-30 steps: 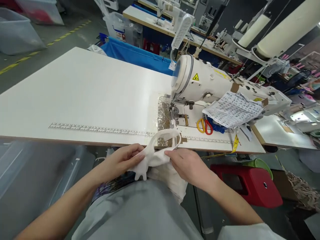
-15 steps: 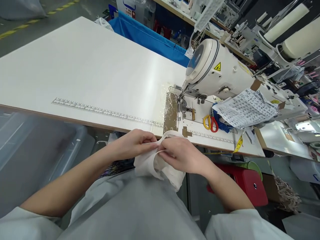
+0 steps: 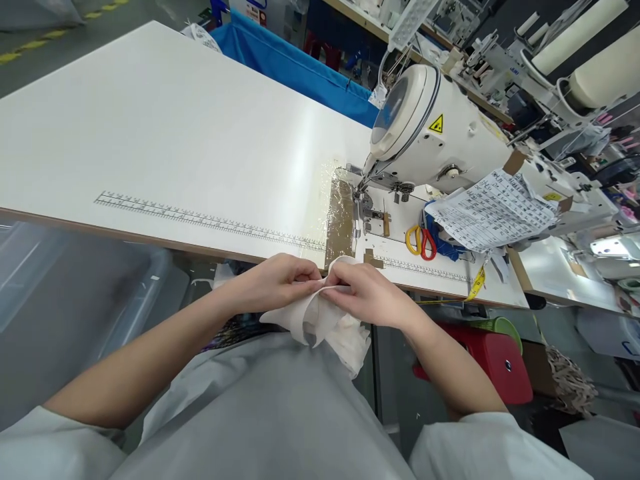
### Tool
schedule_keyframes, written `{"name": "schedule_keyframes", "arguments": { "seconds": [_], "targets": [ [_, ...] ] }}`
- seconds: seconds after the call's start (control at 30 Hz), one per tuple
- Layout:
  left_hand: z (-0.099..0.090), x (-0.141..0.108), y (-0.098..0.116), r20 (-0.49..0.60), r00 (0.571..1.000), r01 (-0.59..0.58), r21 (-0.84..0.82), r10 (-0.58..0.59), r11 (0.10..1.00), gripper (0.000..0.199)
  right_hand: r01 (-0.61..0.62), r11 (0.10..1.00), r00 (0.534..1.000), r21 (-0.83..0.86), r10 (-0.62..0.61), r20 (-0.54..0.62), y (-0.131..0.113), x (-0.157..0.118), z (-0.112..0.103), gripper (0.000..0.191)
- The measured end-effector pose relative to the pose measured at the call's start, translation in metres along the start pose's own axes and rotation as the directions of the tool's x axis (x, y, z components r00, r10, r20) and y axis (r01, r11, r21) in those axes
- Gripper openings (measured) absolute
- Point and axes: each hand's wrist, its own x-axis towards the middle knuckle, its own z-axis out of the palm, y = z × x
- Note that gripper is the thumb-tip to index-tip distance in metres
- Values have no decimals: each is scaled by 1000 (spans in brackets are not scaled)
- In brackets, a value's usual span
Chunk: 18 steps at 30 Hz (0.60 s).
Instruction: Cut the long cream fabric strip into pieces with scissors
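A head-worn view looks down over the person's grey garment (image 3: 260, 413) to a long white desk (image 3: 200, 133). On a clock face centred on the hands, 12 o'clock points straight ahead, across the desk.

The left hand (image 3: 277, 283) and right hand (image 3: 367, 293) meet at the centre, nearly touching. On both, the fingers are closed in a tight pinch on white fabric (image 3: 327, 320). The fabric is at the desk's near edge: its top shows just past that edge, and the rest droops towards 6 o'clock over the lap, with a curved band bulging below the pinch. Whether it rests on the edge, I cannot tell.

The near edge runs from between 9 and 10 o'clock across to 3 o'clock. The widest stretch of desktop spreads from 10 to 11 o'clock, with a printed ruler (image 3: 210, 222) along its near side. Beyond the far edge, at 12 o'clock, is a blue cloth bin (image 3: 295, 70).

Room is tighter from 12 to 3 o'clock. A brown strip (image 3: 340, 223) covers the short span between the hands and the sewing machine (image 3: 460, 133), which fills 1 to 2 o'clock. Scissors (image 3: 423, 245) with 1 yellow and 1 red handle lie at 2 o'clock, a sheet of paper (image 3: 493, 210) just beyond. At 3 o'clock, a yellow tape measure (image 3: 477, 285) crosses the edge. Lower down, a clear plastic bin (image 3: 145, 280) sits at 9 o'clock, a red stool (image 3: 500, 367) at 4 o'clock.
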Motion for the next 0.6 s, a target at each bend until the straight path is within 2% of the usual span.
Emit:
{"name": "schedule_keyframes", "arguments": {
  "seconds": [0.1,0.27,0.43,0.6],
  "targets": [
    [1,2,0,-3,1000,-19,43,19,999,38,0,1000,1000,13,0,13,2,0,-1,17],
    [0,4,2,41,999,-15,68,13,998,32,-3,999,999,-40,1,-36,3,-2,3,15],
    [0,6,6,59,998,2,62,-6,998,34,-22,1000,999,20,23,-24,7,-2,4,17],
    [1,6,7,94,995,-27,152,13,988,33,-66,997,998,52,66,-8,9,-3,4,18]
  ]
}}
